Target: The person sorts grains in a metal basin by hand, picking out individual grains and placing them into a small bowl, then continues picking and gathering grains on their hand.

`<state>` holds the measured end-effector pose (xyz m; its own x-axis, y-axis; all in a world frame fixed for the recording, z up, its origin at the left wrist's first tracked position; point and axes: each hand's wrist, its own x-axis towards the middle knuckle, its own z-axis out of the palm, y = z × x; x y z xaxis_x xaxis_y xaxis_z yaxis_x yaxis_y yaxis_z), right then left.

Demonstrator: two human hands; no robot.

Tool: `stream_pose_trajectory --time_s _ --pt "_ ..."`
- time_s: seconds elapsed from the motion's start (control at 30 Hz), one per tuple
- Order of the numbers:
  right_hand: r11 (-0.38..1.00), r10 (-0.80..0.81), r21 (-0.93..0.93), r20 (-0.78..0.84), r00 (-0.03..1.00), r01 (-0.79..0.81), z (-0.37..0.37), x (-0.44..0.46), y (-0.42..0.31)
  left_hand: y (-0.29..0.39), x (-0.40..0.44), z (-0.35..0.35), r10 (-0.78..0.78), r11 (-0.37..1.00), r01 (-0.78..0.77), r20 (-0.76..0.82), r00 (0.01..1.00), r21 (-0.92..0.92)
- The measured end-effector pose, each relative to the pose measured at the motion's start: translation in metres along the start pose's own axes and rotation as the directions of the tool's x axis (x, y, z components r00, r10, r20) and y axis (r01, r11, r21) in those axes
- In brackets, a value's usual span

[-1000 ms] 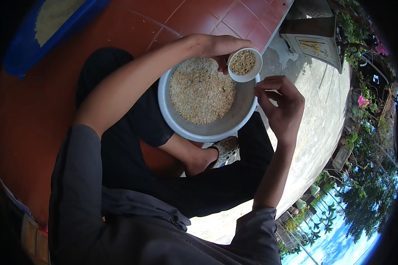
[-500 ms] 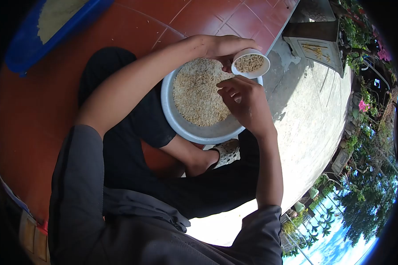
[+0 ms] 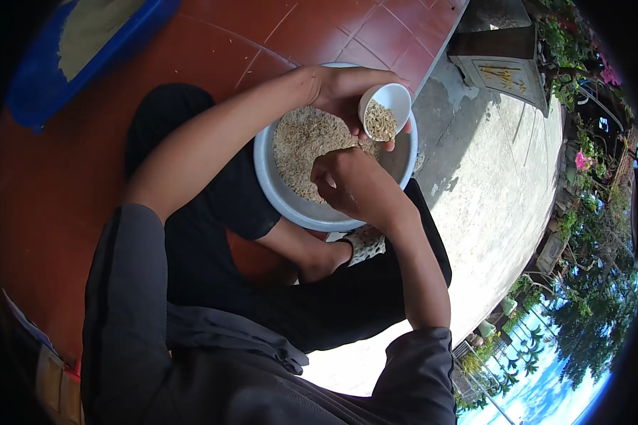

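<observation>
My left hand (image 3: pixel 343 92) is closed around a small white cup (image 3: pixel 399 100), tilted so its mouth faces down and toward me. Tan grains (image 3: pixel 380 122) that look like unhusked rice lie in the cup's lower side. Below the cup, a round light-grey basin (image 3: pixel 264 166) holds a wide layer of pale grain (image 3: pixel 297 138). My right hand (image 3: pixel 354 180) hovers over the basin, just below the cup, its fingers curled inward. The fingertips are turned away, so whatever they pinch is hidden.
The basin stands by my crossed legs and a patterned clog (image 3: pixel 366 243). A blue tray (image 3: pixel 28 95) with pale contents sits at the upper left on red tiles (image 3: pixel 191 49). A planter (image 3: pixel 499 67) and sunlit concrete (image 3: pixel 496 191) are to the right.
The cup has tipped further and shifted slightly left, its grains gathering at the lower side. My right hand has moved left and down over the basin, its fingers curling in.
</observation>
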<state>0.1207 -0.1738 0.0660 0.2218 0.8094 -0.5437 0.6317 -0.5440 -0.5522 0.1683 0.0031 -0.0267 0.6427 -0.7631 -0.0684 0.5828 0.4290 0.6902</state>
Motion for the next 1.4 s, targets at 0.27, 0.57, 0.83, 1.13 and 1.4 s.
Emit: stream_pose_trajectory --time_s 0.27,0.57,0.83,1.13,1.4 --pt "0.940 0.270 -0.224 0.019 0.963 -0.259 0.001 -0.012 0.048 0.006 -0.003 -0.004 0.244 0.954 -0.255 -0.086 0.966 -0.155" --pt "0.986 0.169 0.069 -0.470 0.866 -0.155 0.003 -0.019 0.105 -0.006 0.007 -0.011 0.219 0.975 -0.220 -0.186 0.958 0.013" --pt "0.984 0.099 -0.090 -0.432 0.897 -0.152 0.014 -0.021 0.099 -0.010 0.009 -0.017 0.205 0.978 -0.174 -0.362 0.909 0.117" --pt "0.990 0.062 -0.084 -0.457 0.887 -0.113 0.025 -0.007 0.094 -0.012 0.012 -0.014 0.172 0.984 -0.128 -0.444 0.880 0.128" --pt "0.993 0.086 -0.037 -0.456 0.886 -0.115 0.024 -0.004 0.095 -0.014 0.015 -0.019 0.206 0.978 -0.166 -0.424 0.882 0.130"
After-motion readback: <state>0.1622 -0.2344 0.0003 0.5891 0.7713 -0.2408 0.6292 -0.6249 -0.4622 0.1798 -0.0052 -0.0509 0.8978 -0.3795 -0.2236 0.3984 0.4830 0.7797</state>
